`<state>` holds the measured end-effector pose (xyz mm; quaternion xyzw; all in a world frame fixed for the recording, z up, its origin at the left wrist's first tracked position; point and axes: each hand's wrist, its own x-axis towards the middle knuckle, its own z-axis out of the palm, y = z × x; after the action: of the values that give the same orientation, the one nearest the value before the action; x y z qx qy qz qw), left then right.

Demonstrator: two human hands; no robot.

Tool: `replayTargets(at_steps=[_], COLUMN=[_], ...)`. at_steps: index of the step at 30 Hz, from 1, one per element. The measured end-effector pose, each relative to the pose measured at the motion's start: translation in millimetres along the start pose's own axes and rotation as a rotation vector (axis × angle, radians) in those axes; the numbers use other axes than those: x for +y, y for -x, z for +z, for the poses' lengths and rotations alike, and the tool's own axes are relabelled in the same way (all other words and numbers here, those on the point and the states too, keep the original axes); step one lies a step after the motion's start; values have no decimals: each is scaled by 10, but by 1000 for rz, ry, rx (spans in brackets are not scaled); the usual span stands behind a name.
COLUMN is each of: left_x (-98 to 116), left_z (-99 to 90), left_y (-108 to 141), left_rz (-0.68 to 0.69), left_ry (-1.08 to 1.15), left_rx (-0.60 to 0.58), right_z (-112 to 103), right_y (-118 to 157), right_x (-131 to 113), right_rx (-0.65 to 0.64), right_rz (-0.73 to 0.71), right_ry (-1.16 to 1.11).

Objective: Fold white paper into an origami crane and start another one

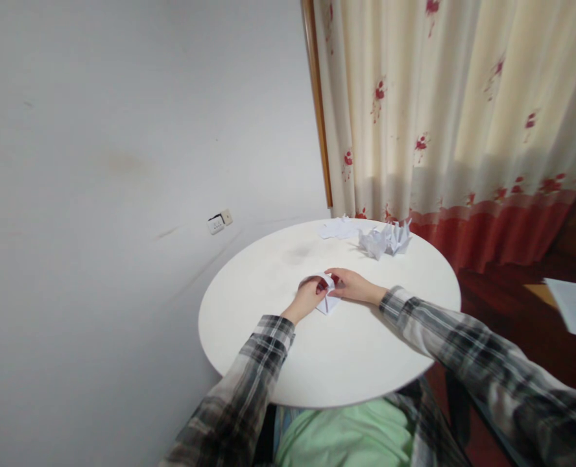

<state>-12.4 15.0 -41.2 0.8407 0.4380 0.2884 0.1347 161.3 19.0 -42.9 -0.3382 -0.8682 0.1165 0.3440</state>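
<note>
A small piece of folded white paper (pixel 327 305) lies near the middle of the round white table (pixel 249 331), with part of it curling up between my hands. My left hand (pixel 308 297) grips its left side, fingers bent inward. From the right, my right hand (pixel 353 285) holds the opposite side, thumb and fingers closed around the edge. The fingertips of both hands nearly meet over the paper and cover some of its folds.
Several folded white paper figures (pixel 385 240) stand at the table's far right, with flat white papers (pixel 339 227) beside them. A wall with a socket (pixel 216 224) borders the left, and a flowered curtain (pixel 444 130) hangs behind. Printed sheets (pixel 575 306) lie at far right.
</note>
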Motion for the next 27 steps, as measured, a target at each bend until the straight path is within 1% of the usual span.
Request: replayTargets(at_steps=[9,14,18,21,27], left_x=[-18,-8,3,-4,-22], left_z=[5,-4,-8,-1,14], left_y=[15,-2,5,16,26], left_rz=[0,-32,-60,-94,-85], left_ry=[23,-1,11,49,66], left_rx=[37,37,23,36,64], right_z=[14,0,-6,-12,-17], right_y=[-4,-6,-10,-9,-1], right_x=[15,-3,-14,-28,-43], right_rx=[7,-1,-12,-23,-11], right_rz=[11,-19,-7,0,-27], right_ry=[-7,-28,-40,-33,-7])
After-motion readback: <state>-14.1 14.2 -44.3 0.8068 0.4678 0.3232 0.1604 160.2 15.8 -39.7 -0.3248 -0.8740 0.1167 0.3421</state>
